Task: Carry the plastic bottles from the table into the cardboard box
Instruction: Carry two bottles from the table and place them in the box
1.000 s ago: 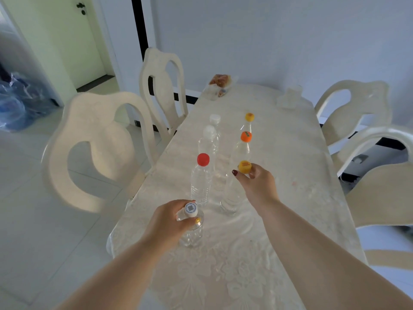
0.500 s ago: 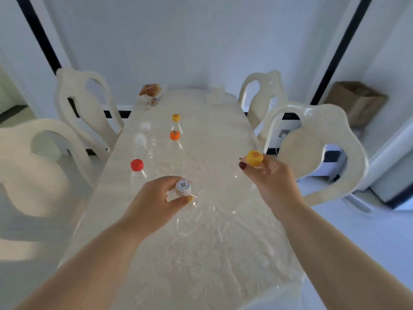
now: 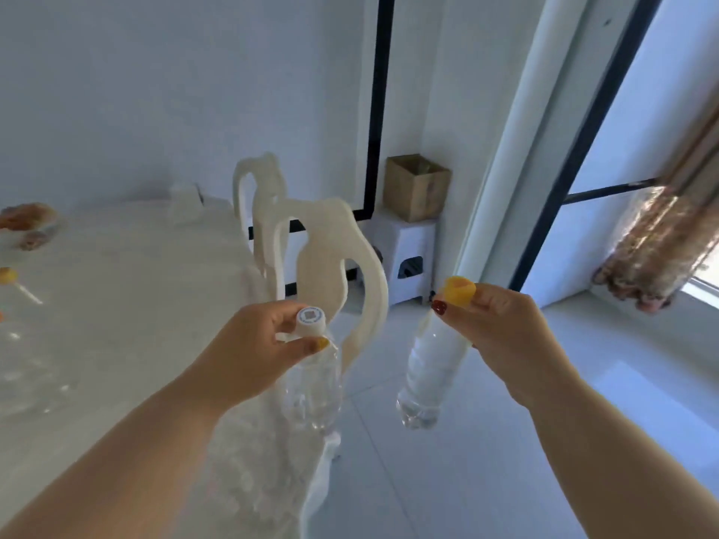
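1. Both hands have lifted their bottles clear of the table since a second ago, and the view has swung right, so the cardboard box now shows ahead.
2. At 7 o'clock from centre, the left hand (image 3: 249, 352) pinches the neck of a clear plastic bottle with a white cap (image 3: 313, 379) between thumb and fingertips; the bottle hangs below the hand, over the table's near right edge.
3. At 4 o'clock from centre, the right hand (image 3: 505, 336) pinches the neck of a clear plastic bottle with a yellow cap (image 3: 430, 375) just under the cap; this bottle hangs tilted above the pale tiled floor (image 3: 486, 461), well apart from the table.
4. At 9 o'clock lies the long table under a cream patterned cloth (image 3: 128, 305), with more clear bottles blurred at its left edge.
5. Two cream carved chairs (image 3: 323, 266) stand just beside the table's right side, behind the left-hand bottle.
6. At 12 o'clock from the hands, the open brown cardboard box (image 3: 416, 188) sits on a small white plastic stool (image 3: 404, 258) against the wall, beside the window frame.
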Demonstrator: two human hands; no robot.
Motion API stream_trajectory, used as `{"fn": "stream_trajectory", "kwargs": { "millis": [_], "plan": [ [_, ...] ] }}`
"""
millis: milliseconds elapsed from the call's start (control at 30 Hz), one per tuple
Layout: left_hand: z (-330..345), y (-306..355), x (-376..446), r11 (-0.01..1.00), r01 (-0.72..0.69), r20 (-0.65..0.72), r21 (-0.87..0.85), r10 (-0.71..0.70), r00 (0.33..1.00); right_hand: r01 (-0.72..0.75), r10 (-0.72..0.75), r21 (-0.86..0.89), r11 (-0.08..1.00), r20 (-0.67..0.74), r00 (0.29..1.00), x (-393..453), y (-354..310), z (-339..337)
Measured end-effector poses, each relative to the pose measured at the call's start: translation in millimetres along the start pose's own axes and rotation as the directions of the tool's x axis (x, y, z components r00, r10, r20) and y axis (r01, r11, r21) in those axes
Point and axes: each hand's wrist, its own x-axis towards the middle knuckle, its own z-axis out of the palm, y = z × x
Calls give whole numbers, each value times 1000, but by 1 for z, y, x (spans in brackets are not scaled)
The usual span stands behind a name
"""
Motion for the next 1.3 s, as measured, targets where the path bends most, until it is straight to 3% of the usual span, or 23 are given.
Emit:
{"fn": "stream_trajectory", "kwargs": {
  "millis": [267,467,900,1067,1300],
  "plan": [
    [131,86,134,995,-86,45,-52,89,995,24,-35,-78,997,-148,988,83,39,-169],
    [191,116,246,984,-174,73,-44,177,982,7,-24,-83,997,-217,976,175,72,-231],
    [250,108,555,974,-217,184,-58,224,957,58,-77,-125,990,-152,985,470,106,-274],
    [252,93,669,975,-221,118,0,219,969,87,-99,-109,990,-113,989,600,114,-275],
    [254,56,838,994,-99,-7,48,100,995,135,-143,-180,974,-35,989,806,123,-272]
  ]
}}
